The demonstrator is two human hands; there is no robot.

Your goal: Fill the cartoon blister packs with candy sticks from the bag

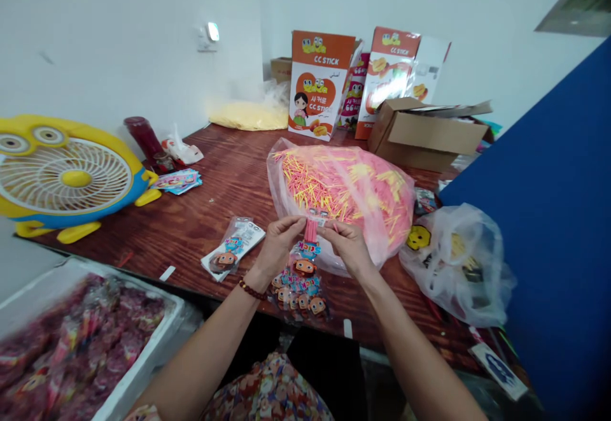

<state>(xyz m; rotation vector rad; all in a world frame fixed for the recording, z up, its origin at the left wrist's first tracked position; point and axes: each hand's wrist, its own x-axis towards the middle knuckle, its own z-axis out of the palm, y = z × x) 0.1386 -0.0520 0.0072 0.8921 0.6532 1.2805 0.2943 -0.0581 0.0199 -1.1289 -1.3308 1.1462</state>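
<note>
The left hand (280,239) and right hand (347,242) pinch a small packet (305,267) between nearly closed fingers (294,223) (pink sticks (310,230) show there). Just beyond the fingers lies a bag (351,185) of sticks.

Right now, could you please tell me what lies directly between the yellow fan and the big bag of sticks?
In the head view, colourful cards lie beside the fan, then mostly bare tabletop runs to the bag of sticks.

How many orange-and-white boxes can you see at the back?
2. The left box stands beyond the bag of sticks; the right box is partly behind the open carton. Others may be hidden.
</note>
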